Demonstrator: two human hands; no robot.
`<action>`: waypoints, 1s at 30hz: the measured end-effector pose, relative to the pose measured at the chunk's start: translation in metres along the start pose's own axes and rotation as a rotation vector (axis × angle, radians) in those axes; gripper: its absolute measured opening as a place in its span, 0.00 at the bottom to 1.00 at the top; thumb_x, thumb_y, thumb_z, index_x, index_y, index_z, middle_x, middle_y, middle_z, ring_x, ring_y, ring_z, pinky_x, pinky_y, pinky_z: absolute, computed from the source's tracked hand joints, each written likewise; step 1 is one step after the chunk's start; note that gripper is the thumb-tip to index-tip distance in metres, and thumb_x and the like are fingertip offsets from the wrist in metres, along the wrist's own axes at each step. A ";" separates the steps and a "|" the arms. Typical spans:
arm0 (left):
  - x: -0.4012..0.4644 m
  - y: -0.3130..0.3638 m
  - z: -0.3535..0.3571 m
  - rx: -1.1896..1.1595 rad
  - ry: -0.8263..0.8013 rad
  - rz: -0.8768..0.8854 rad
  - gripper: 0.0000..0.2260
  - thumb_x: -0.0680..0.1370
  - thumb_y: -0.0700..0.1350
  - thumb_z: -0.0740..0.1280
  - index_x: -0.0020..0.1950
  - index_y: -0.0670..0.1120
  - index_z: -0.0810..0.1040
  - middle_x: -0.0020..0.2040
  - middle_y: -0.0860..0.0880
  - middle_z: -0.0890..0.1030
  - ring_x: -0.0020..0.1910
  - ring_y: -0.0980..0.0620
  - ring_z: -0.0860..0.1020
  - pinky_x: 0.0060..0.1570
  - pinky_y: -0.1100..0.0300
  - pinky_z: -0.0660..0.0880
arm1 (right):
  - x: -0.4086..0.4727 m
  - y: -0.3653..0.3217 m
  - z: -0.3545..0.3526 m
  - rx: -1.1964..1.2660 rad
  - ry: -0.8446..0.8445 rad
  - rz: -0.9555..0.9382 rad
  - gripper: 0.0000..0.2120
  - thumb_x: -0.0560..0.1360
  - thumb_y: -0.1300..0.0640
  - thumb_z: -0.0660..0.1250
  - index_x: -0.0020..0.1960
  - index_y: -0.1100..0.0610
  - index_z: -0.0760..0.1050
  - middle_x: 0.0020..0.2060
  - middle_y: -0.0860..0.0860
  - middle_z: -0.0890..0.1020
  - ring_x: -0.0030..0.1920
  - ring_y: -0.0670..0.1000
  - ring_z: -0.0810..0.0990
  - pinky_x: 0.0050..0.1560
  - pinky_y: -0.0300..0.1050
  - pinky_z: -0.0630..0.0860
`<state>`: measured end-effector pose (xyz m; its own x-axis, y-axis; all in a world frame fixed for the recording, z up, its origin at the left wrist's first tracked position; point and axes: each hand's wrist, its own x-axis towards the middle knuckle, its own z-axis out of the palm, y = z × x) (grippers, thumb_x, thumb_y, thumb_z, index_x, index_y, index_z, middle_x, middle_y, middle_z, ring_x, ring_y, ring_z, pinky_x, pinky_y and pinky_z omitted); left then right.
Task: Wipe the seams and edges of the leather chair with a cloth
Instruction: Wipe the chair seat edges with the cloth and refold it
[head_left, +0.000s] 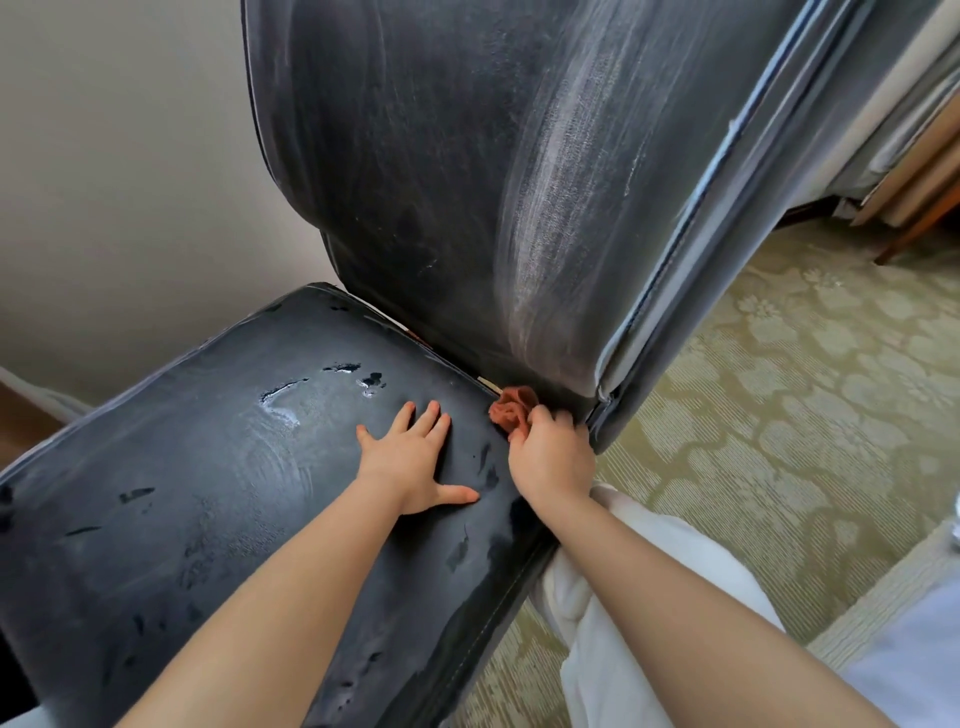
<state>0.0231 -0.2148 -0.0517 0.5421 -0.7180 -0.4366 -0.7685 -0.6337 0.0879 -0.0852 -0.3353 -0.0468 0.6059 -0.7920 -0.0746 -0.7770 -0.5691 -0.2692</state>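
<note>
Hands at work on a dark leather chair (218, 499), seen from above through a head-worn camera. Left hand (415, 457) laid flat on the seat, fingers straight and spread, thumb out to the side, palm pressed to the leather near the rear of the cushion. Right hand (550, 452) curled around a bunched rust-orange cloth (511, 408), gripping it at the right rear corner of the seat, right where the cushion meets the base of the backrest (441, 171). Cloth pushed against the crevice between seat and back, partly hidden by the fingers. Pale streaks and hazy swirls across the backrest and seat, with small scuffs and worn patches dotted over the cushion. Piped seam (675, 249) running down the backrest's right edge. Patterned green-beige carpet (779, 415) beneath, plain wall (119, 156) behind to the left, white trouser leg (623, 597) under the right forearm.
</note>
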 end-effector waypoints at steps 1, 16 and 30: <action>-0.001 0.001 0.001 -0.001 0.000 0.000 0.48 0.67 0.74 0.59 0.78 0.52 0.42 0.78 0.55 0.41 0.77 0.50 0.41 0.67 0.30 0.50 | -0.001 0.001 -0.001 -0.078 0.035 -0.047 0.13 0.78 0.52 0.58 0.58 0.55 0.75 0.56 0.55 0.76 0.58 0.58 0.71 0.58 0.51 0.66; -0.003 -0.002 0.002 -0.021 0.016 0.027 0.46 0.69 0.71 0.62 0.78 0.52 0.46 0.78 0.54 0.44 0.77 0.49 0.43 0.68 0.32 0.52 | 0.019 0.000 -0.008 -0.053 -0.119 -0.266 0.16 0.74 0.59 0.60 0.61 0.57 0.71 0.59 0.53 0.72 0.60 0.56 0.69 0.58 0.50 0.68; 0.014 -0.027 0.023 0.025 0.191 0.015 0.49 0.61 0.77 0.27 0.77 0.55 0.42 0.78 0.55 0.41 0.76 0.49 0.37 0.68 0.32 0.41 | 0.043 -0.006 0.035 0.132 -0.143 -0.301 0.21 0.81 0.57 0.55 0.73 0.57 0.61 0.68 0.54 0.69 0.65 0.56 0.69 0.62 0.46 0.67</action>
<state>0.0432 -0.2010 -0.0806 0.5834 -0.7705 -0.2569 -0.7839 -0.6169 0.0702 -0.0486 -0.3579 -0.0819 0.8296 -0.5486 -0.1042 -0.5366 -0.7316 -0.4206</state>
